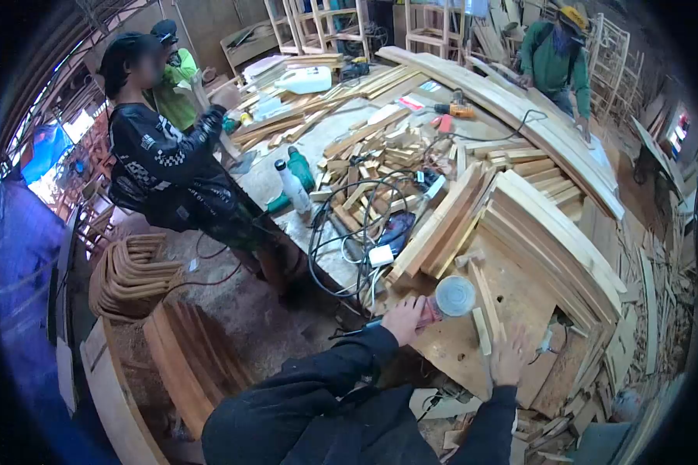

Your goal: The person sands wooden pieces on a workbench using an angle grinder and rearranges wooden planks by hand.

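My left hand [403, 319] is wrapped around the red body of an angle grinder [430, 311] near the workbench's front edge. The grinder's round grey disc [455, 296] faces up toward the camera. To the right, my right hand [510, 356] lies flat with its fingers stretched forward, beside a short pale wood strip [482, 332]. Whether its fingertips press on the strip is hard to make out. Another narrow strip [485, 291] lies between the disc and the right hand. Holes show in the worn wooden bench top [512, 291].
Stacked curved boards [554, 240] border the bench at right. Tangled black cables [318, 240] and wood offcuts [380, 167] lie ahead, with a bottle [293, 186]. A person in black [171, 147] stands left; another in green [551, 62] works far right. Curved wood pieces [190, 356] stand at lower left.
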Demonstrator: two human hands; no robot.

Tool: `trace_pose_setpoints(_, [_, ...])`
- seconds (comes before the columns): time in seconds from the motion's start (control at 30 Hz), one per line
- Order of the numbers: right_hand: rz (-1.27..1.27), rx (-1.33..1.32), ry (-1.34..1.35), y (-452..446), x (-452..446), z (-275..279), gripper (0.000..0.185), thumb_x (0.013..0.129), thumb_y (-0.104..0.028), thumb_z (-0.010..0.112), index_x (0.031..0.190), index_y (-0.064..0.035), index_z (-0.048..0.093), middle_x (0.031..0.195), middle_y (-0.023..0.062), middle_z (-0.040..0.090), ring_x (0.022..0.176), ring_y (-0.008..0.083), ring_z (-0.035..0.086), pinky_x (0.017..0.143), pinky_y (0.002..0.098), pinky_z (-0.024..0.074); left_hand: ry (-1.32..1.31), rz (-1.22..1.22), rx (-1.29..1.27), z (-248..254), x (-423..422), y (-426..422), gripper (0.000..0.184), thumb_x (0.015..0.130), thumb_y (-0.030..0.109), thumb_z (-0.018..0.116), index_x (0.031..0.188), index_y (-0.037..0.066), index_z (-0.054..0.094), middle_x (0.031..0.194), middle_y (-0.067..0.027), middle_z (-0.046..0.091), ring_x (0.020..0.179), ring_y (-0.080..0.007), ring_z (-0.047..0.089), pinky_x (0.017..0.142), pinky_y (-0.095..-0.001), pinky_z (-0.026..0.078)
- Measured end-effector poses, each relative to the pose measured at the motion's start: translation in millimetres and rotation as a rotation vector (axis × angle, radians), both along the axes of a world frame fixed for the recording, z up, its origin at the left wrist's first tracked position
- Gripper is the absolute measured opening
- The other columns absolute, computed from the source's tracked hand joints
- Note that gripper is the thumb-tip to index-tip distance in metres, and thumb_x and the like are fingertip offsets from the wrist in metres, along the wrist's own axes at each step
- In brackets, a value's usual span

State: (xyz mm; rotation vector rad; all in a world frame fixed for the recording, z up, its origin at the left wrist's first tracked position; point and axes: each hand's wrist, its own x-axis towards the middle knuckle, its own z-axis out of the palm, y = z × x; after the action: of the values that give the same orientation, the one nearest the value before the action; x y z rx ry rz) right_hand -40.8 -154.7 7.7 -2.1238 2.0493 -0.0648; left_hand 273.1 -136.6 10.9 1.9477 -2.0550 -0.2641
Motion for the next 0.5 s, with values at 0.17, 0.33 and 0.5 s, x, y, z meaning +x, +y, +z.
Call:
trace_pose_setpoints(0.17, [-0.261, -0.139, 0.179, 16.6, -11.8, -5.0, 0.073, 0.094, -0.045, 0.043, 0.148, -0.0014, 0.02, 0.156, 0.0193, 0.015, 0.144, 0.0384, 0.009, 0.112, 0.0612, 0.0051, 0.026, 0.028, 0.085, -0.6, -2.6, -0.8, 0.078, 0.071, 0.033, 0.073, 0.134, 0.004, 0.037, 0.117, -0.0155, 0.052, 0.105, -0.0337, 0.055, 0.085, -0.045, 0.048])
trace_pose_setpoints(0.33, [-0.101, -0.209, -0.616, -9.0, 22.2, 18.2, 0.063, 0.097, -0.038, 0.043, 0.146, -0.0021, 0.026, 0.151, 0.0187, 0.027, 0.141, 0.0345, 0.021, 0.113, 0.0544, 0.0141, -0.012, 0.028, -0.006, -2.5, -2.0, -0.8, 0.077, 0.07, 0.029, 0.075, 0.132, 0.002, 0.038, 0.113, -0.0152, 0.052, 0.103, -0.0321, 0.057, 0.079, -0.0427, 0.052])
trace_pose_setpoints(0.5, [0.683, 0.164, -1.653, 51.3, 141.6, 209.0, 0.041, 0.092, -0.023, 0.056, 0.125, 0.0018, 0.055, 0.132, 0.0183, 0.049, 0.121, 0.0318, 0.05, 0.105, 0.0435, 0.036, 0.005, 0.027, 0.015, -5.3, -2.4, -1.1, 0.074, 0.069, 0.018, 0.072, 0.133, 0.001, 0.038, 0.115, -0.0184, 0.052, 0.104, -0.0342, 0.057, 0.084, -0.0422, 0.052])
